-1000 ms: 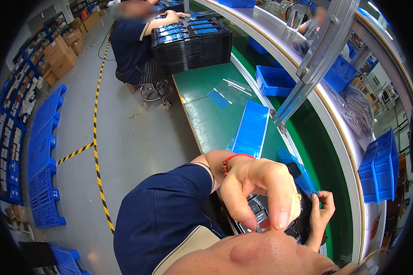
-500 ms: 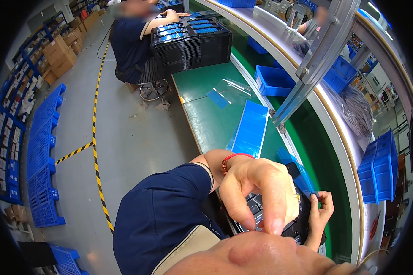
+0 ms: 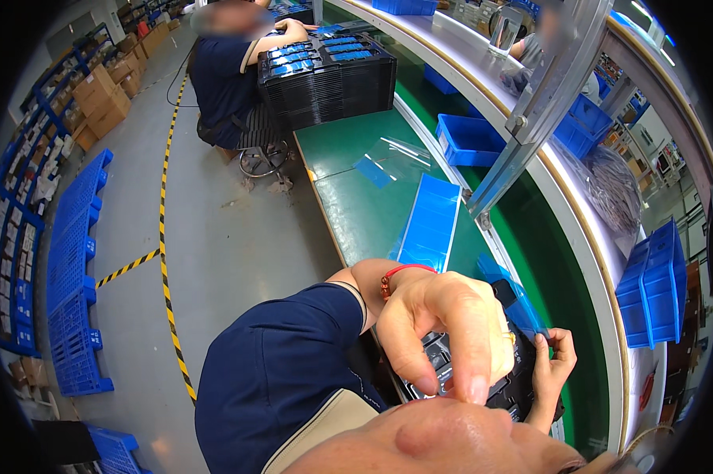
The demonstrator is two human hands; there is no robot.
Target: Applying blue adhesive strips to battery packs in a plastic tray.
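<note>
My left hand [image 3: 459, 324], with a red cord bracelet [image 3: 400, 273] at its wrist, is raised close to the camera. Its thumb and index finger are pinched together; whatever may lie between the tips is hidden. Below it is a black tray [image 3: 524, 378] with dark parts in it, largely covered by the hand. At the tray's right side my right hand [image 3: 554, 370] has thumb and fingers closed on the lower end of a strip of clear blue film [image 3: 521, 302]. The strip stretches away from those fingertips along the tray's far right edge.
Blue film sheets [image 3: 431, 223] and clear scraps [image 3: 404, 152] lie on the green bench [image 3: 337, 146]. A tall stack of black trays [image 3: 329, 91] stands farther off, beside a seated co-worker [image 3: 228, 75]. Blue bins [image 3: 471, 142] and a metal post [image 3: 530, 118] line the right.
Both hands keep nearly the same place and grip. The whole view has shifted very slightly.
</note>
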